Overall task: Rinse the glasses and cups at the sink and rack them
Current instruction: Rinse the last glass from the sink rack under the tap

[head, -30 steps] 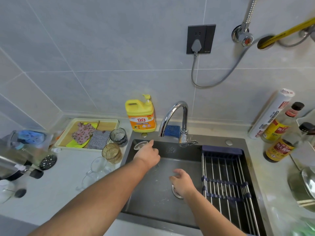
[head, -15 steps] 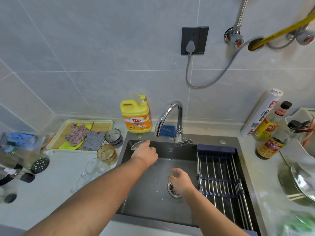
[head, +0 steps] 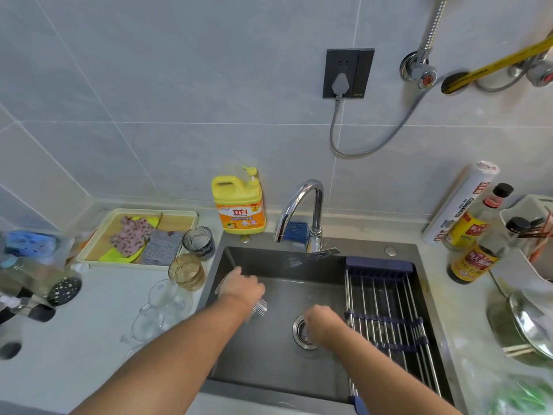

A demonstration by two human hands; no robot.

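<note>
Your left hand [head: 242, 287] grips a clear ribbed glass [head: 259, 307] inside the dark sink [head: 269, 354], at its 9 o'clock wall. Your right hand [head: 321, 323] is curled over the steel drain [head: 299, 330]; grip unclear. Amber tumbler [head: 186, 271] on the bench [head: 89, 339] at 10 o'clock.

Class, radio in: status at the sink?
Left hand grips ribbed clear glass in sink. Right hand over drain. Rack unobstructed.

Yellow detergent jug [head: 238, 205] at centre frame, cloth-filled tray [head: 103, 235] at left, sauce bottles [head: 472, 235] and a steel pot lid [head: 529, 324] at right, wall socket [head: 348, 73] upper centre.
</note>
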